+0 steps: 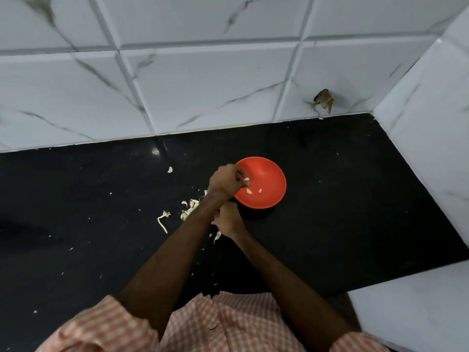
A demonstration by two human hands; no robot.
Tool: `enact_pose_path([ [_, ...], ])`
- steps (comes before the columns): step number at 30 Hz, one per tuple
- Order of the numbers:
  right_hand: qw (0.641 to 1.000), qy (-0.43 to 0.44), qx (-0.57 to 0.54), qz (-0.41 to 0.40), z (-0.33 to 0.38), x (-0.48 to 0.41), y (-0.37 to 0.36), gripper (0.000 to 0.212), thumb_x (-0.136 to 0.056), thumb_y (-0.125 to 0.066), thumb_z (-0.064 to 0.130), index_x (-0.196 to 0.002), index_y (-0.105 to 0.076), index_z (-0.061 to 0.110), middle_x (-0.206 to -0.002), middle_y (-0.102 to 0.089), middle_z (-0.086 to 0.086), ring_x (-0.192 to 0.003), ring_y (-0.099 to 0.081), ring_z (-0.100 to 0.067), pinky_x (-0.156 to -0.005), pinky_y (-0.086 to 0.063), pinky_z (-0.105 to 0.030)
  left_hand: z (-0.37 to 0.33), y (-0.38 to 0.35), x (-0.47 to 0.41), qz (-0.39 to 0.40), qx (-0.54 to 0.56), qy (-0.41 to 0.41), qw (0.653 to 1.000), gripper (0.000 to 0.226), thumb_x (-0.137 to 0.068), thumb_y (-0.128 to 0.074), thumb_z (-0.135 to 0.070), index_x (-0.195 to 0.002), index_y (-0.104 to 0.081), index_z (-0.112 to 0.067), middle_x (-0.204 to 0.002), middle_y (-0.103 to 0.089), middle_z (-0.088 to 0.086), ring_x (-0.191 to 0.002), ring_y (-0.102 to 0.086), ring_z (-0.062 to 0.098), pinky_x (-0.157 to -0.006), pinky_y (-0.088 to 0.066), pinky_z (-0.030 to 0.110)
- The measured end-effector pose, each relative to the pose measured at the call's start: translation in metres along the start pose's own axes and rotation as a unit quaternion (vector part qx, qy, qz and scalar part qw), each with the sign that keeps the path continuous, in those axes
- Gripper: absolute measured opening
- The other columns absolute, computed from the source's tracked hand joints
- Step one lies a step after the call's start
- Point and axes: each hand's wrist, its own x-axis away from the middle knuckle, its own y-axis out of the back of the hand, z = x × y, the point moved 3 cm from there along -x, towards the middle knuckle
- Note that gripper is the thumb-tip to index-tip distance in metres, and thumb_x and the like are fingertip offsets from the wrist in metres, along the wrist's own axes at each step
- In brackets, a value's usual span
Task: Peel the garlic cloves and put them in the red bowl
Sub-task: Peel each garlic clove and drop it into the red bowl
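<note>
Hands [224, 182] over black counter [330, 199], marble-tiled walls [203, 85]

The person wears a short-sleeved shirt [223, 323] in a small check of salmon-orange and white squares. The pattern is uniform across the front panel and both sleeves. The fabric lies in loose folds along the front. The left sleeve [101, 323] and the right sleeve [355, 342] end on the upper arm. Below the sleeve edges, the left forearm [177, 250], the right forearm [279, 270], the left hand [224, 182] and the right hand [228, 219] are uncovered.
</note>
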Motion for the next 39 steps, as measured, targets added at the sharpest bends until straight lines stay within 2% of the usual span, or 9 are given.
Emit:
enact_pose_path([
  [3,1.0,-0.002,-0.006,-0.005,-0.012,-0.007,0.001,0.014,-0.097,-0.055,0.003,-0.089,-0.064,0.01,-0.101,-0.068,-0.023,-0.094,-0.061,-0.033,-0.083,-0.046,-0.04,0.0,-0.022,-0.008,0.027,-0.074,0.018,0.997,0.023,-0.087,-0.074,-0.022,-0.11,-0.074,-0.021,-0.113,-0.073,0.005,-0.106,-0.068,0.027,-0.09,-0.056,0.042],
  [5,0.999,-0.022,-0.039,-0.001,-0.02,-0.01,0.002,0.025,-0.101,-0.05,0.013,-0.117,-0.066,0.001,-0.116,-0.065,-0.021,-0.101,-0.056,-0.024,-0.083,-0.044,-0.023,0.004,-0.031,-0.01,0.033,-0.082,0.031,0.996,0.022,-0.088,-0.072,-0.021,-0.11,-0.073,-0.022,-0.115,-0.073,0.005,-0.107,-0.068,0.029,-0.092,-0.056,0.043],
  [7,0.997,-0.02,-0.076,-0.026,-0.023,-0.013,0.002,0.026,-0.098,-0.049,0.019,-0.101,-0.069,0.003,-0.101,-0.066,-0.022,-0.092,-0.057,-0.028,-0.081,-0.047,-0.031,0.006,-0.033,-0.012,0.019,-0.061,0.032,0.997,0.022,-0.089,-0.069,-0.018,-0.11,-0.074,-0.022,-0.114,-0.073,0.006,-0.105,-0.069,0.028,-0.091,-0.057,0.043],
  [11,0.988,-0.036,-0.143,-0.047,-0.027,-0.02,0.0,0.016,-0.087,-0.057,-0.008,-0.078,-0.065,0.003,-0.082,-0.072,-0.022,-0.072,-0.07,-0.035,-0.075,-0.059,-0.049,0.011,-0.01,-0.008,-0.072,0.063,0.023,0.995,0.015,-0.091,-0.069,-0.014,-0.102,-0.076,-0.02,-0.102,-0.076,0.001,-0.095,-0.071,0.019,-0.088,-0.057,0.037],
  [15,0.984,-0.01,-0.165,-0.069,-0.03,-0.024,-0.002,0.012,-0.087,-0.065,-0.008,-0.087,-0.068,0.004,-0.083,-0.074,-0.014,-0.061,-0.063,-0.007,-0.07,-0.059,-0.036,0.048,0.03,0.019,-0.151,0.156,0.029,0.976,0.015,-0.094,-0.067,-0.01,-0.099,-0.073,-0.023,-0.09,-0.075,-0.005,-0.085,-0.072,0.012,-0.081,-0.061,0.041],
  [19,0.989,0.022,-0.127,-0.074,-0.03,-0.023,-0.003,0.01,-0.088,-0.07,-0.003,-0.097,-0.074,0.0,-0.092,-0.076,-0.013,-0.072,-0.066,-0.01,-0.072,-0.054,-0.023,0.105,0.051,0.066,-0.167,0.075,0.06,0.981,0.016,-0.094,-0.068,-0.01,-0.105,-0.074,-0.02,-0.098,-0.073,-0.009,-0.09,-0.07,0.008,-0.087,-0.059,0.037],
  [27,0.982,0.099,0.147,-0.058,-0.016,-0.016,-0.013,0.03,-0.096,-0.066,0.015,-0.126,-0.066,0.019,-0.129,-0.052,0.0,-0.12,-0.049,-0.017,-0.091,-0.052,-0.037,0.148,0.015,0.106,-0.04,-0.055,0.106,0.992,0.033,-0.086,-0.078,-0.026,-0.117,-0.067,-0.023,-0.118,-0.058,-0.002,-0.101,-0.063,0.017,-0.088,-0.054,0.036],
  [32,0.963,0.115,0.245,-0.016,-0.011,-0.015,-0.022,0.026,-0.099,-0.063,0.021,-0.124,-0.062,0.017,-0.131,-0.05,-0.002,-0.122,-0.048,-0.023,-0.09,-0.05,-0.039,0.153,0.012,0.111,-0.096,0.022,0.108,0.989,0.014,-0.085,-0.08,-0.018,-0.093,-0.068,-0.016,-0.098,-0.062,-0.001,-0.084,-0.061,0.014,-0.081,-0.051,0.032],
  [39,0.982,0.09,0.137,-0.096,-0.012,-0.012,-0.016,0.015,-0.096,-0.066,0.025,-0.107,-0.07,0.015,-0.112,-0.066,-0.002,-0.104,-0.059,-0.021,-0.083,-0.049,-0.035,0.156,0.018,0.113,-0.102,0.102,0.111,0.983,0.015,-0.088,-0.078,-0.022,-0.087,-0.063,-0.026,-0.087,-0.067,-0.015,-0.084,-0.065,0.003,-0.08,-0.05,0.024],
])
